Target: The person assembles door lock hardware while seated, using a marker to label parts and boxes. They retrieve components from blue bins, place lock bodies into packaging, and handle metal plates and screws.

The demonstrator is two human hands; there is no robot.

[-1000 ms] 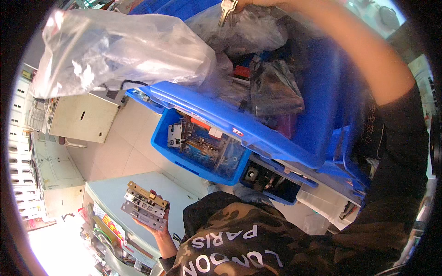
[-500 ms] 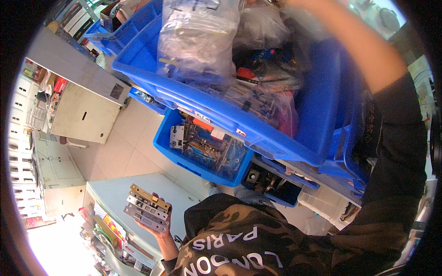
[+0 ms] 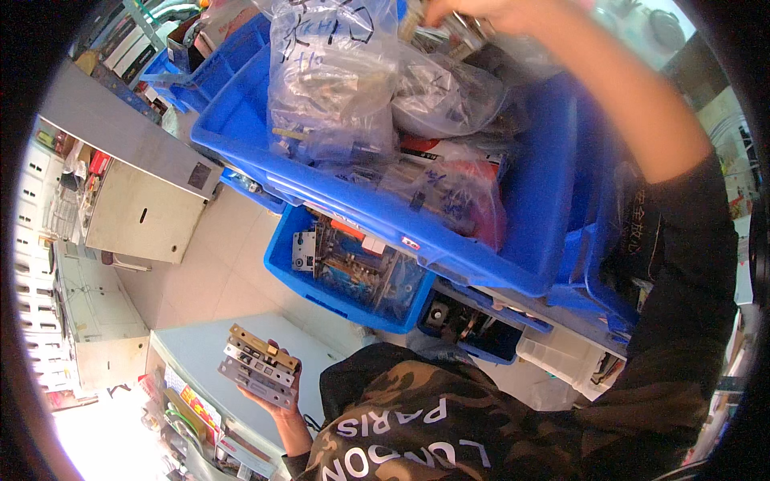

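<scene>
**Lock cases in one hand, bagged parts under the other**

The left hand [image 3: 277, 393] grips a stack of flat metal lock cases [image 3: 258, 365], well below the large blue plastic crate [image 3: 529, 224]. The right hand [image 3: 473, 11] (partly cut off) closes on small metal pieces [image 3: 449, 26] above the crate's clear plastic bags [image 3: 333, 80].
</scene>
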